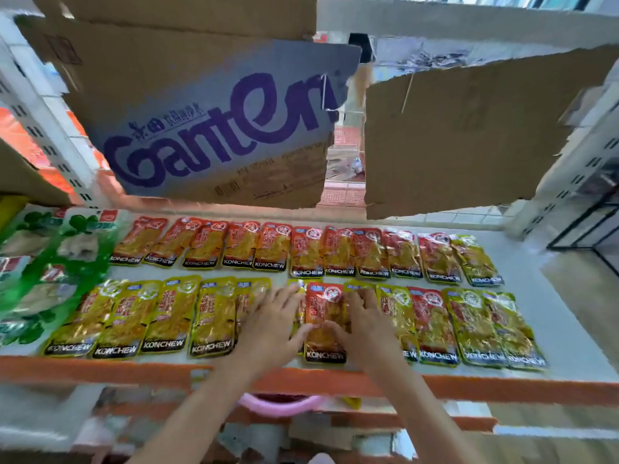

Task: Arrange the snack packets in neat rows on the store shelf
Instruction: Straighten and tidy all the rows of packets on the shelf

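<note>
Two rows of Konchew snack packets lie flat on the white shelf (552, 329). The back row (301, 249) is mostly red, with one yellow packet at its right end. The front row (140, 316) is mostly yellow. In the middle of the front row lies a red packet (324, 324). My left hand (273, 321) rests flat with straight fingers at its left edge, thumb touching the packet. My right hand (363, 321) lies flat at its right edge, thumb on the packet. Both hands cover parts of neighbouring yellow packets.
Green packets (43, 262) fill the shelf's left end. A torn Ganten cardboard box (207, 122) and a plain cardboard sheet (469, 135) hang over the back. The shelf's orange front edge (100, 370) runs below; a pink bowl (281, 405) sits underneath.
</note>
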The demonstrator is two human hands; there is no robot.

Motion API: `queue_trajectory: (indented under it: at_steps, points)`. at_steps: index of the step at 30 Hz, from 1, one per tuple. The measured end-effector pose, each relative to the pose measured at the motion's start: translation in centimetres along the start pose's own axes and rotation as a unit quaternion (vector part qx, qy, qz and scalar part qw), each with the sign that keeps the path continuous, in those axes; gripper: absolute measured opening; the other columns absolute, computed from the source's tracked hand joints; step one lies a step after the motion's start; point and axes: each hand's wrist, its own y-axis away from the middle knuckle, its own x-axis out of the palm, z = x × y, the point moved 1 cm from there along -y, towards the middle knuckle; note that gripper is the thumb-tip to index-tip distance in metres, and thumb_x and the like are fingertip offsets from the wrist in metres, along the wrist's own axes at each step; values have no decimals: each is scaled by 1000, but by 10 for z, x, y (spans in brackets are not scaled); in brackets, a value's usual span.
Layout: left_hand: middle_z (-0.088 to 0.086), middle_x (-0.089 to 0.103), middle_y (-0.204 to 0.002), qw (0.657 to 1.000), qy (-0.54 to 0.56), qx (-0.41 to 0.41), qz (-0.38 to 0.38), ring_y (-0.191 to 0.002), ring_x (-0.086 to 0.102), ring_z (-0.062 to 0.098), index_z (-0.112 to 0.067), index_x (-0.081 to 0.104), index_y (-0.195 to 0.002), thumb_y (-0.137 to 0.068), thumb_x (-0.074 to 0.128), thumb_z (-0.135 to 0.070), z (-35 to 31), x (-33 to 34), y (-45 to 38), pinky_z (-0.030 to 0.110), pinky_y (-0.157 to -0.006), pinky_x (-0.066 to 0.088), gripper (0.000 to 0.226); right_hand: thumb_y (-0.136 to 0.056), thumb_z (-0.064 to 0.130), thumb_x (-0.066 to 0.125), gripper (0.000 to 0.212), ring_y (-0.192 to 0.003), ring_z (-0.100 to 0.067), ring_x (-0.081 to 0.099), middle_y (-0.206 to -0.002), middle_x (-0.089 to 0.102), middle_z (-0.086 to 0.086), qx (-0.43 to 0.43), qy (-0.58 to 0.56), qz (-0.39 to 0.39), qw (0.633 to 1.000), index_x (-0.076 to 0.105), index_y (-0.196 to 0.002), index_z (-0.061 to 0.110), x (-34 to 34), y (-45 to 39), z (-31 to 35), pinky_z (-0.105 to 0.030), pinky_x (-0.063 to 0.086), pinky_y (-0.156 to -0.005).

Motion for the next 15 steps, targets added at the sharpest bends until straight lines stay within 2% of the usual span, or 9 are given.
queue_trajectory:
  at_steps: [3,7,9,11,12,13,15]
  points:
    - [-8,17,-154,1000,15,-21,4,-141,10,14,-23,24,-145,-93,35,-56,-10,3,0,34,-116,6,62,-88,55,49,60,-120,-17,42,-132,26,-1,-18,-11,6,1000,35,-134,19,1,1,-7,-26,41,-89]
    - [-7,15,-153,999,-4,-28,23,-141,9,16,-30,18,-147,-91,26,-61,-11,5,-3,38,-117,8,64,-82,67,44,72,-122,-19,42,-134,25,-3,26,30,8,999,35,-132,16,0,-3,-6,-31,48,-82]
    - [-8,14,-153,999,-14,-20,29,-141,7,15,-33,15,-147,-85,9,-68,-5,7,-3,39,-118,3,72,-81,67,46,73,-121,-20,43,-134,24,-3,39,29,15,999,35,-132,16,1,-4,-4,-33,49,-80]
    - [-9,14,-154,999,-17,-7,38,-141,6,15,-35,12,-148,-66,-18,-79,2,9,-1,38,-116,-4,97,-80,67,48,72,-119,-20,45,-133,24,-2,50,13,14,999,36,-131,16,1,-4,-4,-33,50,-79]
    - [-9,13,-154,999,-19,-2,45,-141,5,14,-35,12,-147,-58,-24,-81,6,9,0,37,-115,-6,106,-80,67,49,72,-117,-20,46,-132,25,-2,53,6,11,998,37,-130,17,1,-4,-5,-33,50,-78]
    - [-10,13,-154,999,-21,2,49,-142,5,14,-36,12,-147,-57,-24,-82,8,7,1,36,-115,-8,107,-80,65,51,70,-116,-19,47,-132,25,-1,56,-2,8,998,37,-129,18,0,-4,-5,-32,49,-78]
    - [-12,11,-154,999,-21,9,46,-142,3,13,-35,13,-147,-78,-1,-76,13,2,1,34,-114,-10,82,-82,60,55,63,-114,-20,48,-131,26,0,60,-18,9,998,40,-126,19,0,-4,-5,-30,46,-74]
